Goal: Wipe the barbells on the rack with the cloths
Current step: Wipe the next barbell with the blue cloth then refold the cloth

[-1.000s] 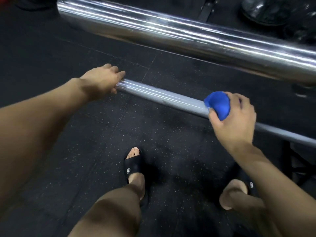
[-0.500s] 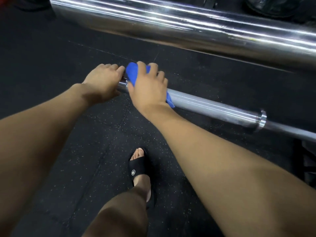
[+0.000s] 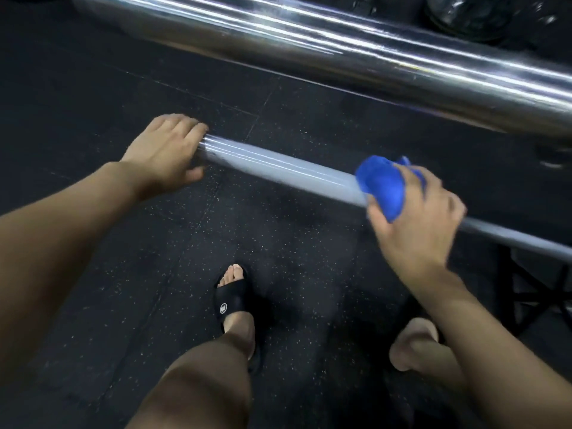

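The bar (image 3: pixel 278 168) runs on a slant from upper left to lower right, held above the floor (image 3: pixel 93 88), its free end at the left. The right hand (image 3: pixel 414 218) wraps the cloth (image 3: pixel 382 184) round the bar, fingers and thumb curled and clamped on cloth and steel together. The left hand (image 3: pixel 167 150) sits at the bar's end; its fingers (image 3: pixel 188 128) lie over the top of the end, thumb below, steadying it. Whether they close fully round the steel cannot be told.

Judgement: the stroke is mid-sleeve. The bare, shiny stretch lies between the two hands, to the left of the cloth along the bar's axis, so any further pass runs along that line towards or away from the left hand. The right hand is the working hand; the left is only a stop.

A thicker sleeve (image 3: pixel 340 48) lies parallel, above and behind, well apart from both hands and not in the stroke path. A dark frame (image 3: pixel 526 289) stands below the bar at the right. A foot in a sandal (image 3: pixel 230 300) stands below on the floor, clear of the bar. Motion blur softens the right hand.
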